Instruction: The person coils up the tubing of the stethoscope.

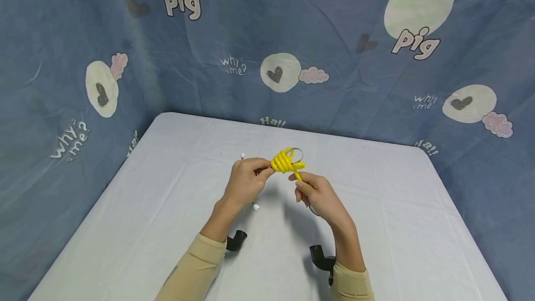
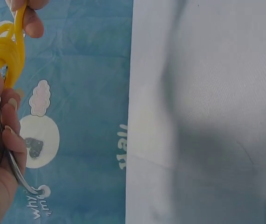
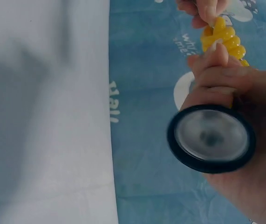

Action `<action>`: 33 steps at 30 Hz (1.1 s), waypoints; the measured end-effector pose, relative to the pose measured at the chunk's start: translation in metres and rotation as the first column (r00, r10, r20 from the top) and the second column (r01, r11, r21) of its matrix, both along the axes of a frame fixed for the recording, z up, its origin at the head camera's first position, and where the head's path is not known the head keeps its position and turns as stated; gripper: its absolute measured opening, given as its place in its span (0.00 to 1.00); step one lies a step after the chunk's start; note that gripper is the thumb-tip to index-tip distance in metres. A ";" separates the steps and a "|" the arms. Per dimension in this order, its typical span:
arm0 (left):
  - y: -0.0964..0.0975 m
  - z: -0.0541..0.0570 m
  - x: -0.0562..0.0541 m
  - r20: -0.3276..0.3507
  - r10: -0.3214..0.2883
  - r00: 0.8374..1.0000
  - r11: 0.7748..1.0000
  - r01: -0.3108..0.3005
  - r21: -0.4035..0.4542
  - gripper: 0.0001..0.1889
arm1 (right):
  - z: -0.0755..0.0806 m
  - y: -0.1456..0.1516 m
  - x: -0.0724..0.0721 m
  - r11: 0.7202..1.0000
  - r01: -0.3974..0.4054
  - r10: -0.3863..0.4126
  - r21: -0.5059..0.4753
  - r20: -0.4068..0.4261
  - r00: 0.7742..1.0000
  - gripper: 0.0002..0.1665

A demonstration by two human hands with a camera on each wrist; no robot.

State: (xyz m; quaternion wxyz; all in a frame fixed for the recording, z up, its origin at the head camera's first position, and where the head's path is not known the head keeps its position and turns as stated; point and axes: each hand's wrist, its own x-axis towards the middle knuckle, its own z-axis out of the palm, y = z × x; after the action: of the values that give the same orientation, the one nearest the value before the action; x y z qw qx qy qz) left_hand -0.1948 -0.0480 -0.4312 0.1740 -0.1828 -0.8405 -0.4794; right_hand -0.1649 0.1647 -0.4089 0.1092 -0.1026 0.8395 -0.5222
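Note:
A stethoscope with yellow tubing (image 1: 283, 161) is held up over the table, its tubing wound in several tight coils. My left hand (image 1: 246, 181) grips its metal ear tubes (image 2: 15, 167) just below the coils; white ear tips (image 1: 256, 206) stick out on either side of that hand. With thumb and fingers my right hand (image 1: 322, 198) pinches the tubing's free length at the right of the coils. The round chest piece (image 3: 212, 138), black-rimmed, hangs by the right palm. A thin grey loop (image 1: 298, 152) shows behind the coils; what it belongs to is unclear.
A white cloth covers the table (image 1: 167, 226). Behind and at the sides hangs a blue printed curtain (image 1: 234, 22). Black wrist mounts (image 1: 321, 258) stick out inward from both forearms.

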 end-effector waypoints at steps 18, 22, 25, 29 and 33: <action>0.002 -0.004 0.000 -0.031 0.008 1.000 0.997 -0.010 -0.072 0.03 | 0.004 0.010 0.003 0.998 -0.066 0.066 -0.005 0.063 0.996 0.13; 0.002 -0.006 0.000 -0.024 0.013 1.000 0.995 -0.015 -0.099 0.03 | 0.003 0.011 0.003 0.998 -0.067 0.068 -0.016 0.099 0.993 0.14; 0.001 -0.007 0.000 -0.012 0.020 1.000 0.994 -0.021 -0.112 0.03 | 0.003 0.010 0.004 0.998 -0.056 0.060 -0.036 0.120 0.991 0.19; -0.001 -0.007 -0.001 -0.005 0.034 0.999 0.993 -0.035 -0.114 0.03 | 0.003 0.006 0.005 0.997 -0.043 0.050 -0.059 0.130 0.990 0.26; -0.003 -0.007 -0.002 -0.013 0.034 0.999 0.995 -0.035 -0.095 0.03 | 0.003 0.004 0.005 0.998 -0.016 0.023 -0.064 0.121 0.992 0.23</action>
State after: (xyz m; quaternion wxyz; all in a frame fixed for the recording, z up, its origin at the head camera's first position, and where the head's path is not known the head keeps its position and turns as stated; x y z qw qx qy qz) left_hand -0.1972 -0.0510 -0.4386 0.1782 -0.1791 -0.8644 -0.4348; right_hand -0.1603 0.1692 -0.4062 0.1620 -0.0820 0.8135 -0.5525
